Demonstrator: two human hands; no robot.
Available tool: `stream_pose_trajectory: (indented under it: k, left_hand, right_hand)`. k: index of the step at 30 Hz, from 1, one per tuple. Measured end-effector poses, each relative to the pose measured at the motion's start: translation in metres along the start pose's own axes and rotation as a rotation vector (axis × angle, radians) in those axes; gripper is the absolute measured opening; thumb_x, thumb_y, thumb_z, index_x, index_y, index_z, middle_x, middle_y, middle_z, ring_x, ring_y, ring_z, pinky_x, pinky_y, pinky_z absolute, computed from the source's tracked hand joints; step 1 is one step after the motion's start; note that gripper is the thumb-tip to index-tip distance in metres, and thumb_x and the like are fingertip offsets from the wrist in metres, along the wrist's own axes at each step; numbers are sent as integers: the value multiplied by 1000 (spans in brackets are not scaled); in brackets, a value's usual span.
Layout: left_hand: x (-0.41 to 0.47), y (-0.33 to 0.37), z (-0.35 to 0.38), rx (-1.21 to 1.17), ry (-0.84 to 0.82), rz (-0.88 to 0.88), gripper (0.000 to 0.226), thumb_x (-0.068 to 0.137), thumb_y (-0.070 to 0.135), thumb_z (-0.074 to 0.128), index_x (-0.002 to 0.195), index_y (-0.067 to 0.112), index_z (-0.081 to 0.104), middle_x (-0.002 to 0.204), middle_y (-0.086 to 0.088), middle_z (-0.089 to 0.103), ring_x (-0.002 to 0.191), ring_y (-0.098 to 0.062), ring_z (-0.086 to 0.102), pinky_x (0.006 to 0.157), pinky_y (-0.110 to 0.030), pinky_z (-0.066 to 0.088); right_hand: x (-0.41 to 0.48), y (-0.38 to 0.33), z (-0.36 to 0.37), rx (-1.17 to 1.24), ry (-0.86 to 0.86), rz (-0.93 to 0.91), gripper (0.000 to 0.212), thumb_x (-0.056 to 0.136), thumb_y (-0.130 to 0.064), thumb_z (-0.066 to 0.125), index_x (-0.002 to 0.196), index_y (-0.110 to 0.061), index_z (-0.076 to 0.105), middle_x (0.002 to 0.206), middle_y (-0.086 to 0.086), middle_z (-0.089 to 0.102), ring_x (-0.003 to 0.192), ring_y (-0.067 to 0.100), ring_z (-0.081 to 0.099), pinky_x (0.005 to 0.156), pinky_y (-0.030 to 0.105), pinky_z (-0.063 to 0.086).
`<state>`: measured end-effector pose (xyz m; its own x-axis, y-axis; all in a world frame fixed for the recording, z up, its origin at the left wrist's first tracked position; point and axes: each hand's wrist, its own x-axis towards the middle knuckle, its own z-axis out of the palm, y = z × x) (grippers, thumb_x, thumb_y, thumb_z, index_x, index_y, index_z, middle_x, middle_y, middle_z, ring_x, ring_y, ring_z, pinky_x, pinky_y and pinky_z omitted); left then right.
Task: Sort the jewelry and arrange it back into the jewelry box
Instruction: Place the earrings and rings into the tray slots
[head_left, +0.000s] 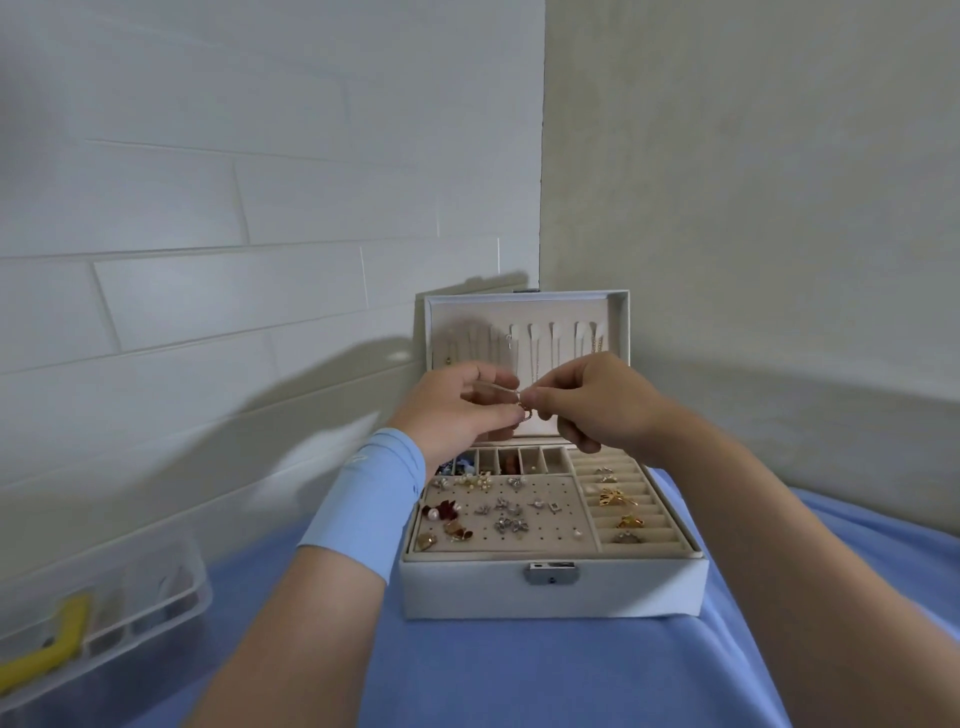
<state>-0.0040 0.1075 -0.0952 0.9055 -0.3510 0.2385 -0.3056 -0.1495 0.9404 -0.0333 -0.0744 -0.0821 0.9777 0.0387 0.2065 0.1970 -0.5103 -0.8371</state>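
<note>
Between the two sets of fingertips, above the open jewelry box (553, 592), a small gold piece (525, 410) is pinched by left hand (457, 410) and right hand (597, 405) alike, fingers curled on it. A thin strand (498, 388) runs leftward from it (chain or pin, too fine to tell). The lid hooks (532, 335) lie just beyond the fingers, the ring rolls (649, 543) below and rightward. Neither hand is nearer.
</note>
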Motion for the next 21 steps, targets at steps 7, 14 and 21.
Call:
stream_pose_trajectory:
  k: [7,14,21]
  left_hand:
    - [7,-9,-10,205,-11,-2,15,92,13,67,104,20,73,82,1,74,67,-4,69,64,-18,55]
    - [11,-10,-14,411,-45,21,14,97,21,59,91,28,71,79,-2,69,72,-12,64,67,-22,57]
    - [10,-7,-2,237,-14,19,16,100,15,55,105,16,70,91,2,74,77,-9,69,68,-24,60]
  right_hand:
    - [6,5,7,-26,3,21,23,95,-27,69,85,-7,75,50,5,55,39,13,43,44,22,42]
    - [7,3,10,-49,16,32,26,97,-27,67,83,-6,73,49,3,54,37,10,43,45,22,42]
    - [5,2,5,-14,-4,23,25,94,-26,71,82,-4,73,48,2,52,40,11,41,44,22,39]
